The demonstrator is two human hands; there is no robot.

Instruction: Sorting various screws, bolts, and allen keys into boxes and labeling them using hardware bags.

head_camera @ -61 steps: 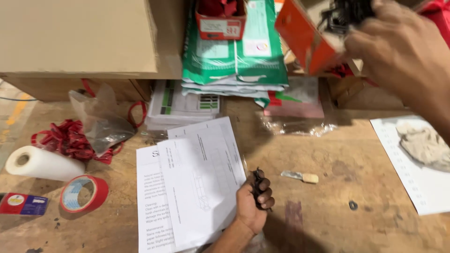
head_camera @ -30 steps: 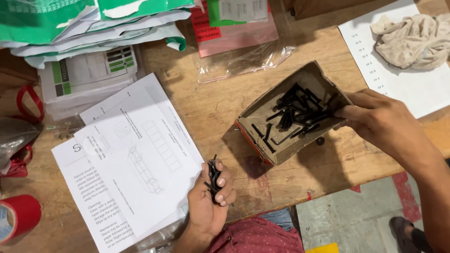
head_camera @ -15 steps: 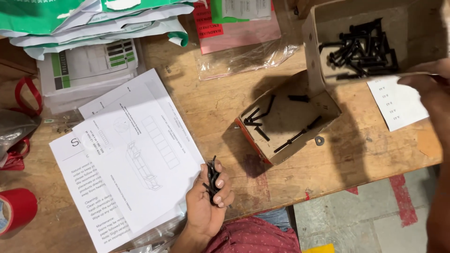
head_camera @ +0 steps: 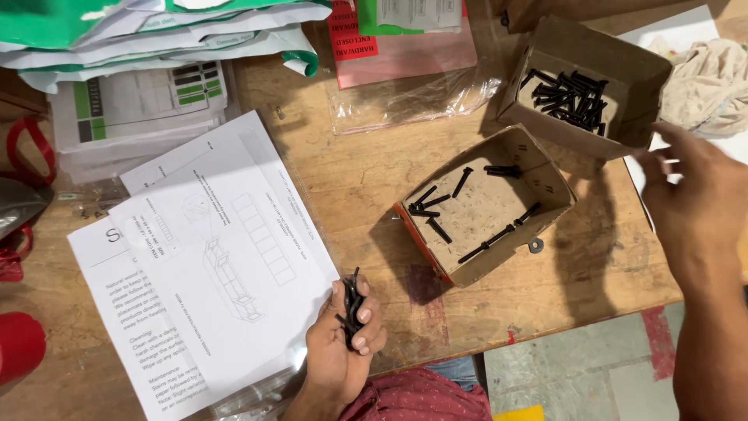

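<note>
On the bench, his left hand gripped black screws beside the papers; the right hand hovered spread near two boxes.

Red tape roll cut off at left edge; right hand motion-blurred; black screw bundle half hidden in left hand.

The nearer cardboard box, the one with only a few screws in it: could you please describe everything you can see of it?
The nearer cardboard box is a shallow, open tray of plain brown card with an orange-red outer side. It sits skewed on the wooden table, near its front edge, holding a few loose black screws. A small washer lies just outside it. Neither hand touches it.
</note>
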